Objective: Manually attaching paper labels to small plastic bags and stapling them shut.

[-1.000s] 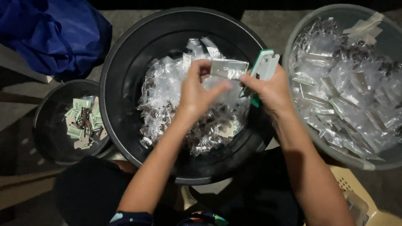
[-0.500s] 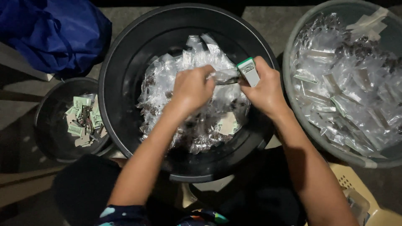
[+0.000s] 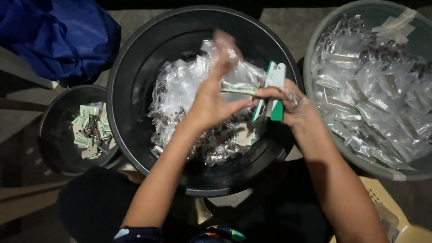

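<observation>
- A big black tub (image 3: 135, 90) sits in the middle, half full of small clear plastic packets (image 3: 180, 94).
- Right of the tub, a grey tub (image 3: 315, 54) holds more clear packets.
- Left of the tub, above its rim line, lies a blue bag (image 3: 54, 36).
- Lower left of the tub, a small black bucket (image 3: 54, 135) holds paper tags (image 3: 90, 128).
- Over the tub, the left hand (image 3: 216, 99) pinches a clear packet with a paper strip (image 3: 238, 87).
- The right hand (image 3: 292, 105) is closed around a green-and-white stapler (image 3: 272, 92), touching that packet.
</observation>
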